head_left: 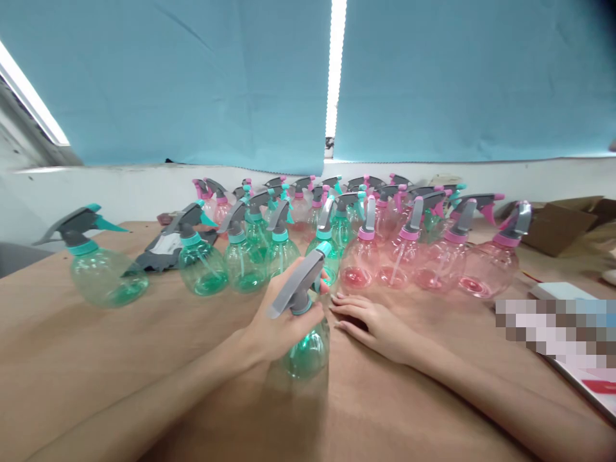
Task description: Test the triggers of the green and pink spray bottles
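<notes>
My left hand (275, 324) is wrapped around the neck of a green spray bottle (308, 354) with a grey and teal trigger head, held upright at the front. Just to its right, my right hand (382, 326) lies on the wooden table (409, 404) with fingers loosely stretched and nothing in them. Beyond my hands, a front row runs across the table: green spray bottles (248, 263) on the left, pink spray bottles (397, 263) on the right. Directly behind the held bottle, another green spray bottle (326, 239) is partly hidden.
More green and pink bottles crowd behind the front row. One green bottle (106, 276) stands apart at the far left, near a dark plastic package (166, 250). To the right are a cardboard box (561, 224) and a partly blurred flat item (599, 388). Blue curtains (192, 83) hang behind.
</notes>
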### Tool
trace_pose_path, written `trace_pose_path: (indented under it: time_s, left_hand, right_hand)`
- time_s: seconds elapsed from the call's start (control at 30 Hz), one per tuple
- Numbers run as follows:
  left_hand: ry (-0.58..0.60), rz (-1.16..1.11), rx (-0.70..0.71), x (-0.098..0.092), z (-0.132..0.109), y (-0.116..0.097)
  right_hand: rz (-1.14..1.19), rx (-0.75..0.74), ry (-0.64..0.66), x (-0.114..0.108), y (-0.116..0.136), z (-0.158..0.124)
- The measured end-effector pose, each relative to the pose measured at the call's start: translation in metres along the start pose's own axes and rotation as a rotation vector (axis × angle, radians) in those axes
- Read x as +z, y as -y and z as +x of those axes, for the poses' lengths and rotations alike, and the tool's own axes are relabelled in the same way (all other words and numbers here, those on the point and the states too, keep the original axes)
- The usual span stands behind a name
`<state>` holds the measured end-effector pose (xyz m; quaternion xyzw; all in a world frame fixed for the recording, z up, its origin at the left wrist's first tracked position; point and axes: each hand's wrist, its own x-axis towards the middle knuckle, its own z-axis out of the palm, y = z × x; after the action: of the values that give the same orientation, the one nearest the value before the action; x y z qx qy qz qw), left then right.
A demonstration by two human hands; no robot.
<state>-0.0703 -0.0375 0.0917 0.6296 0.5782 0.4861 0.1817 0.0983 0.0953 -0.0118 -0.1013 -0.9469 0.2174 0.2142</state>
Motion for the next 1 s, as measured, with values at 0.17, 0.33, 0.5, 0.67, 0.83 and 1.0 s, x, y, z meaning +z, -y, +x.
trace_pose_path:
  time_s: [0.17,0.33,0.5,0.67,0.83,1.0]
  left_hand:
    - [0.044,0.028,-0.024,0.000,0.001,-0.002]
    - [0.036,0.056,-0.046,0.003,0.000,0.003]
    - [-0.004,0.054,-0.050,0.006,-0.003,0.009]
    - [0.005,0.040,-0.031,0.006,-0.003,0.008]
    - [0.003,0.023,-0.038,0.007,-0.001,0.004]
    - [0.006,0.019,-0.045,0.007,-0.001,0.004]
  right_hand:
    - [0.022,0.007,-0.015,-0.001,0.001,0.000]
    - [0.016,0.002,-0.015,-0.001,0.002,0.000]
    - [0.024,0.003,-0.026,-0.001,0.002,0.000]
    - [0.022,0.010,-0.018,-0.001,0.002,0.001]
    - [0.021,0.013,-0.014,-0.001,0.002,0.000]
    - [0.025,0.006,-0.026,0.000,0.001,0.000]
